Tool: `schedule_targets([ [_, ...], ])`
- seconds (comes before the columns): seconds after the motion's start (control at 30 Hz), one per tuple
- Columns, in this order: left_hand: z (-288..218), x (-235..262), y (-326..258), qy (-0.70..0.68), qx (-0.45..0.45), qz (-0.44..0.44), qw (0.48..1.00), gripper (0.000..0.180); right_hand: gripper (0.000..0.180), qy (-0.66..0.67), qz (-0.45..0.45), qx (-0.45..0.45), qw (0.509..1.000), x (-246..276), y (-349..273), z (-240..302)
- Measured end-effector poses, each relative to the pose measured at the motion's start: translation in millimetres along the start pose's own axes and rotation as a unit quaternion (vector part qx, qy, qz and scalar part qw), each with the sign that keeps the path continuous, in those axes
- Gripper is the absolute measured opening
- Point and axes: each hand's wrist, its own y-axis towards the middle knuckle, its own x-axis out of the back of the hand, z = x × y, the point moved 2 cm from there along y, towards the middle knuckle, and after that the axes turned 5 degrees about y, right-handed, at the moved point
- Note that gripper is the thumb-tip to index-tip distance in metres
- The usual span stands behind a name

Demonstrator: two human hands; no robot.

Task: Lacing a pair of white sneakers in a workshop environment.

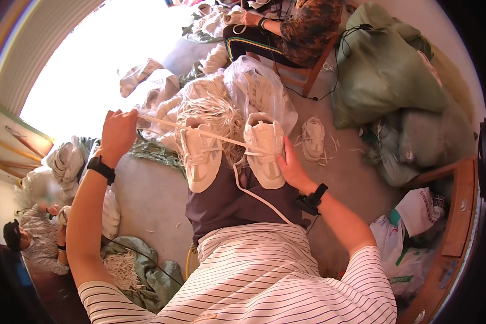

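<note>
— Lost anything beyond the far edge?
— Missed the head of the seated co-worker (310, 35), cut off there.
— Right?
— Couldn't see inside the green sack (383, 73); found fingers of the right hand (293, 168) partly hidden behind the shoe (264, 164).
— Left?
— Couldn't make out a blurred patch (47, 190).

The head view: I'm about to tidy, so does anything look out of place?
One pale shoe stands alone on the floor, right of the pair of shoes on the lap, its laces trailing loose; it looks stray, with no mate beside it.

Cream shoes (264, 152) sit side by side — one lace (167, 122) taut.
</note>
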Motion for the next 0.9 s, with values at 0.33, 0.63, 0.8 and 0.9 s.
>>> schedule_targets([
  [0.33, 100, 26, -42, 0.160, 0.070, 0.047, 0.983, 0.018, 0.065, 0.031, 0.000, 0.001, 1.000, 5, -12, 30],
  [0.63, 182, 62, -85, 0.223, 0.150, 0.085, 0.959, 0.021, 0.065, 0.008, 0.007, -0.009, 1.000, -5, -29, 57],
  [0.8, 221, 81, -111, 0.264, 0.201, 0.098, 0.938, 0.020, 0.065, -0.007, 0.009, -0.011, 1.000, -9, -38, 65],
  [0.9, 239, 91, -124, 0.283, 0.240, 0.115, 0.922, 0.018, 0.064, -0.014, 0.012, -0.008, 1.000, -10, -40, 69],
])
